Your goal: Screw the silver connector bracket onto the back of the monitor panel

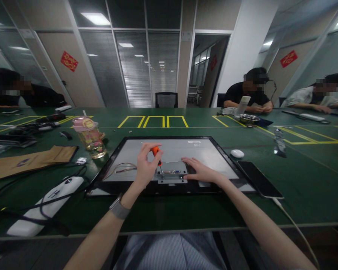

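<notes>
A flat display panel (pixel 124 150) with a black frame and grey metal back lies in front of me on the green table. On it sits a small metal bracket (pixel 172 180) with ports along its face. My left hand (pixel 147 165), wearing a watch at the wrist, grips an orange and black screwdriver (pixel 156 151). Its shaft points down at the bracket's left side; the tip is too small to make out. My right hand (pixel 199 170) is spread over the bracket's right end, fingers apart, thumb against its edge. Thin wires (pixel 124 165) lie left of the bracket.
To the left are a white power strip (pixel 49 204) with black cables, a paper bag (pixel 30 162) and a pink-lidded bottle (pixel 89 137). On the right lie a phone (pixel 259 179) on a charging cable and a white oval case (pixel 237 153). Other people sit across the table.
</notes>
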`<move>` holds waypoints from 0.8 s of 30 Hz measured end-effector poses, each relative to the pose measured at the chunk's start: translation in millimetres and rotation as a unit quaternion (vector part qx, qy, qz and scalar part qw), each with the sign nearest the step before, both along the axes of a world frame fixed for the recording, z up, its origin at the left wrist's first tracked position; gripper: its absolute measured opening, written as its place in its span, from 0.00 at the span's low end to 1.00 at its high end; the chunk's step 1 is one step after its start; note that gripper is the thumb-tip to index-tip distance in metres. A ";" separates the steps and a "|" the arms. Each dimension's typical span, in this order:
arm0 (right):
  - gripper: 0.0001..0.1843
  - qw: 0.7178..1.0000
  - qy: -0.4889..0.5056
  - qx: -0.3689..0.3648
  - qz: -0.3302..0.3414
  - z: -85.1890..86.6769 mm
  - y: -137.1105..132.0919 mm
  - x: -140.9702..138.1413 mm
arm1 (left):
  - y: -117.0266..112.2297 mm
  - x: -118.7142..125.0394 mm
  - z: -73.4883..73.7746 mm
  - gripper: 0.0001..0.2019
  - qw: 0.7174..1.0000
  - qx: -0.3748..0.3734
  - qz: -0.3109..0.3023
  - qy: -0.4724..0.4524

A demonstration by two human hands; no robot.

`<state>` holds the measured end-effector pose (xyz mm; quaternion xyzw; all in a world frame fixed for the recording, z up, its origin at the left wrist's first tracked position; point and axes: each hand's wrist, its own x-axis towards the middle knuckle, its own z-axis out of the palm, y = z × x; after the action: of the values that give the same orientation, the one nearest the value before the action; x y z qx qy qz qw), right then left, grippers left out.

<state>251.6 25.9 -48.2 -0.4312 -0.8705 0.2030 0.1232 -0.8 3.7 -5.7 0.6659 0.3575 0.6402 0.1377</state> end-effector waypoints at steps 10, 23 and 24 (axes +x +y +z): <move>0.47 1.000 -0.012 -0.017 -0.018 6.3 -4.0 -1.0 | -5.2 0.3 1.9 0.15 0.995 -0.053 -0.073 -0.053; 0.45 1.000 0.004 0.003 0.000 -2.3 1.6 0.8 | -4.8 -0.4 1.9 0.14 0.997 -0.035 -0.069 -0.018; 0.45 1.000 0.001 0.002 0.000 -1.6 1.2 0.7 | -5.6 -0.4 2.2 0.15 0.996 -0.044 -0.077 -0.028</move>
<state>252.3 27.1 -49.8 -0.4307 -0.8707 0.2021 0.1248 -1.3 -1.9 -3.5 0.6668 0.3292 0.6296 0.2251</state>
